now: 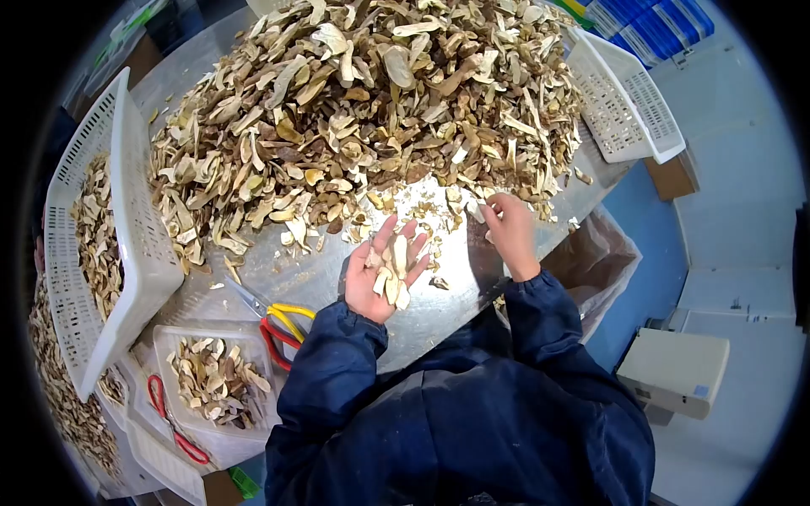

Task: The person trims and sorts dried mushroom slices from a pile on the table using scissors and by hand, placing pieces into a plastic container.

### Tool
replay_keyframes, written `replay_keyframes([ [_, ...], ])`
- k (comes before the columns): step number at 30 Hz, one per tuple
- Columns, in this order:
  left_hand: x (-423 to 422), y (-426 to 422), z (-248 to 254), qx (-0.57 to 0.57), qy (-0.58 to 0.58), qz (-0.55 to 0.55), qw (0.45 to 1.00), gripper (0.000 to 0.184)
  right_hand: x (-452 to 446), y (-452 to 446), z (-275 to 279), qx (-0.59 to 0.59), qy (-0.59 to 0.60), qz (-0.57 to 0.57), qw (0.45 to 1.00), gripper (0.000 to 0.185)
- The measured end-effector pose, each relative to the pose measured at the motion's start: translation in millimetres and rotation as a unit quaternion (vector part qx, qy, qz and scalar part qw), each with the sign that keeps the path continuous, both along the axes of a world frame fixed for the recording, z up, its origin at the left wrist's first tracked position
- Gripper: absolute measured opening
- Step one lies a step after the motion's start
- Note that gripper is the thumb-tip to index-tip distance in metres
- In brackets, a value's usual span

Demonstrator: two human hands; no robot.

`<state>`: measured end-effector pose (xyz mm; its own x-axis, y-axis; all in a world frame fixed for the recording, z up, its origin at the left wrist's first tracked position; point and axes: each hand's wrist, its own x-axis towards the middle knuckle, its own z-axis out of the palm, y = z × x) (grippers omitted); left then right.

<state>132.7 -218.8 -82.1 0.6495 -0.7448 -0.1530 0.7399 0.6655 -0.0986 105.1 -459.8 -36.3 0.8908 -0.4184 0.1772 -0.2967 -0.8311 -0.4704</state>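
Note:
My left hand is turned palm up with the fingers loosely curled, cradling several pale dried mushroom slices. To its right, my right hand is at the near edge of the heap, thumb and forefinger pinched on a small pale mushroom slice. Its other fingers are curled under and partly hidden. Beyond both hands rises a large pile of dried mushroom slices. Small crumbs and bits lie on the metal table between the hands.
Scissors with red and yellow handles lie left of my left forearm. A clear tray of slices, red-handled scissors and a white basket stand farther left. Another white basket is back right; a lined bin stands below the table edge.

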Motion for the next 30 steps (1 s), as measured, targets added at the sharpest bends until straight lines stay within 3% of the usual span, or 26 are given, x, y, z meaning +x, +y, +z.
replay_keyframes([
  [7,0.5,-0.5,4.8,0.005,-0.001,0.004,1.0,0.047,-4.8,3.8,-11.2,-0.018,0.055,0.037,0.998,0.019],
  [10,0.2,-0.6,5.4,0.01,-0.004,0.008,1.0,0.047,-9.7,22.9,9.9,0.328,0.064,0.036,0.942,0.018],
  [11,-0.2,-1.0,5.5,0.013,-0.005,0.007,1.0,0.047,-13.9,30.2,14.1,0.406,0.048,0.083,0.909,0.017],
  [13,-0.5,-1.2,2.8,0.017,-0.031,-0.002,0.999,0.047,-16.3,53.4,35.4,0.455,0.066,0.124,0.879,0.015],
  [14,-0.7,-0.9,1.0,0.019,-0.044,-0.007,0.999,0.047,-15.7,54.6,33.8,0.449,0.055,0.123,0.883,0.016],
  [19,0.9,3.7,-4.9,-0.028,0.028,-0.025,0.999,0.044,-0.7,-9.9,-4.2,0.172,-0.043,-0.028,0.984,0.02],
  [26,0.8,2.8,-11.5,-0.022,0.042,-0.033,0.998,0.04,15.1,-24.1,-22.0,-0.108,0.019,-0.026,0.994,0.016],
  [29,0.7,3.2,-8.4,-0.006,0.04,-0.026,0.999,0.039,12.2,-18.4,-17.6,-0.023,0.006,0.003,1.0,0.017],
  [30,0.6,2.8,-7.9,-0.003,0.04,-0.025,0.999,0.039,8.6,-24.2,-18.4,0.055,-0.022,0.049,0.997,0.014],
])
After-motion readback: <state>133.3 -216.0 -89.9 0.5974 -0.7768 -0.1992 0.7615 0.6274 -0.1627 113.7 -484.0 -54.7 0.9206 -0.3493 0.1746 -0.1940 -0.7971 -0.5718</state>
